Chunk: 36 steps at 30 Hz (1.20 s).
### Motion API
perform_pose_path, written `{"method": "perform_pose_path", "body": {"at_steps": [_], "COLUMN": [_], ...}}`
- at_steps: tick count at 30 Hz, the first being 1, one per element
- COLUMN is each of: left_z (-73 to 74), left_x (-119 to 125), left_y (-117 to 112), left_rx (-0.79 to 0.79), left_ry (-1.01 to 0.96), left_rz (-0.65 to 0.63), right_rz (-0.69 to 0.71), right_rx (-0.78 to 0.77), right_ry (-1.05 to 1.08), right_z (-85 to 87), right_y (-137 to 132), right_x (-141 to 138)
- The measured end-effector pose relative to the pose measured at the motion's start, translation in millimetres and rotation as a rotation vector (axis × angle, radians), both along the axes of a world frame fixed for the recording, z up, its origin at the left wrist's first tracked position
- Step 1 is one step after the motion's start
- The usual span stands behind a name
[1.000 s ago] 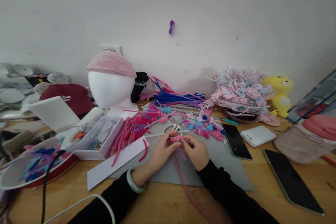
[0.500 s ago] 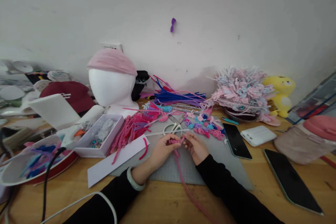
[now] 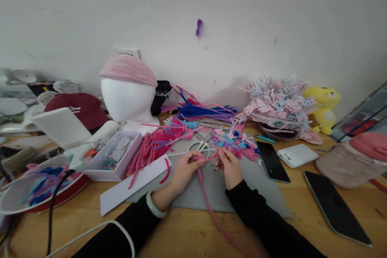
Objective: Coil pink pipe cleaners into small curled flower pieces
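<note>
Left of the gray mat (image 3: 256, 198), the white cable (image 3: 99, 225) crosses in front of the left sleeve (image 3: 127, 231); lifting that arm may snag it. The white card strip (image 3: 127, 193) overlaps the mat's left edge, with the curved red piece (image 3: 168, 169) at its upper end; a sideways sweep of the left wrist could displace both. Over the middle of the mat, the left hand (image 3: 185, 171) is pinched narrow on the pink fuzzy stem (image 3: 216, 222), whose tail runs past the mat's near edge over the desk (image 3: 178, 229). Excess pull may draw the bunched part out of this pinch; a caught tail may twist it. The scissors (image 3: 202, 143) lie on the mat just beyond the hands, where a strand or knuckle could catch the handles. Right of the mat's middle, the right hand (image 3: 232, 171) is closed to a pinch on a short pink stretch, drawn between the hands; the flower heap (image 3: 236, 144) on the mat's far right part may be disturbed by a wide outward pull. Visibility limits: left of the mat, small pieces in the white box (image 3: 104, 175) are indistinct; over it, fingers cover the bunched part, and whether stretch and tail are one piece cannot be told; toward the near side, the tail and both sleeves are cut off.
</note>
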State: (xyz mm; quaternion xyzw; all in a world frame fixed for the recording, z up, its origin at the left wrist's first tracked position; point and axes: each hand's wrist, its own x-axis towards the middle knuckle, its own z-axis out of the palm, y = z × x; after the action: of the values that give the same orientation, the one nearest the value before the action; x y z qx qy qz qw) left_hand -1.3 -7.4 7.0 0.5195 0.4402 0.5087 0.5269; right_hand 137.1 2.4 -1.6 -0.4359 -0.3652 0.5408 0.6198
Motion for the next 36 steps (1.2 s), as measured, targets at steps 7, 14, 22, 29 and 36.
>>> {"method": "perform_pose_path", "body": {"at_steps": [7,14,22,29,36], "left_z": [1.1,1.0,0.4,-4.8,-4.5], "left_x": [0,0,-2,-2,-1], "left_y": [-1,-1,0,3,2], "left_rx": [0.038,0.045,0.037,0.018,0.019], "left_ry": [0.03,-0.026,-0.036,-0.02,0.018], "left_rz": [0.008,0.018,-0.01,-0.052,-0.057], "right_rz": [-0.043,0.086,0.061,0.056,0.102], "right_rx": [0.05,0.172,0.414,0.458,0.465], "right_ry": [-0.182,-0.609,-0.813,-0.833,-0.8], "right_z": [7.0,1.8,0.8,-4.5,-4.7], "right_y": [-1,-8,-8,-9,-12], "right_x": [1,-1,-2,-2,-3]}}
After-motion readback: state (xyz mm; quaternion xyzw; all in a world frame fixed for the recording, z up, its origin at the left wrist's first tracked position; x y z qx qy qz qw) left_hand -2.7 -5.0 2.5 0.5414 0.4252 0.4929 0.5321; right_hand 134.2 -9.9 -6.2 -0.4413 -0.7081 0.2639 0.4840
